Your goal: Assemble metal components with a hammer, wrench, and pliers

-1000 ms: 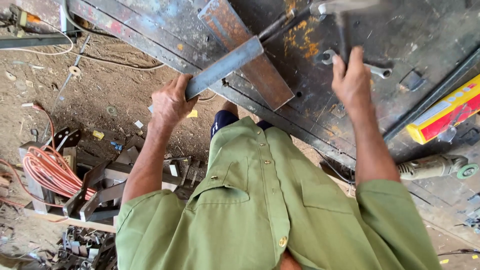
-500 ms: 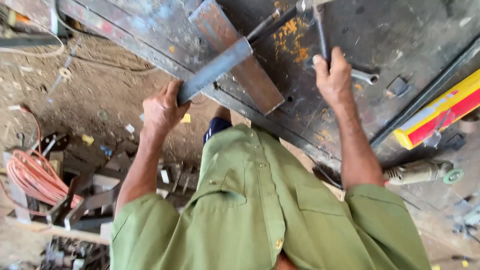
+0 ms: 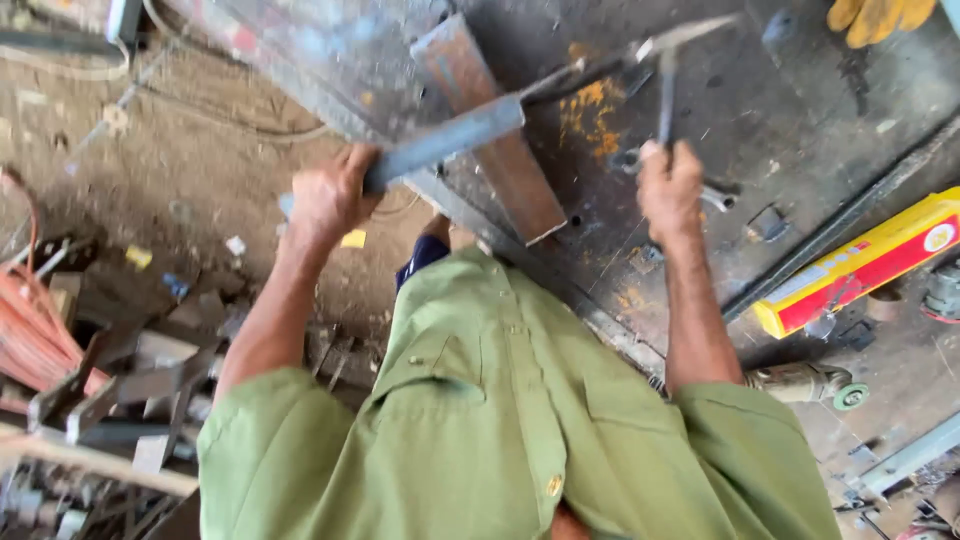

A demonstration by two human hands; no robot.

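Note:
My left hand (image 3: pixel 330 195) grips the near end of a long grey metal bar (image 3: pixel 450 140) that juts out over the edge of a dark steel workbench (image 3: pixel 780 100). The bar lies across a rusty flat plate (image 3: pixel 500 150) resting on the bench. My right hand (image 3: pixel 670 190) is closed around the handle of a thin chipping hammer (image 3: pixel 668 75), whose head points up over the bench, near the far end of the bar. A green shirt covers my arms and chest.
A yellow and red box (image 3: pixel 860 265) lies on the bench at right, an angle grinder (image 3: pixel 800 382) below it. A yellow glove (image 3: pixel 880 18) sits at the top right. Scrap metal pieces (image 3: pixel 120 390) and orange cable (image 3: pixel 30 330) lie on the dirt floor at left.
The view has shifted closer to the bench. My right hand has lifted the hammer, its head now raised over the bench. My left hand still holds the bar.

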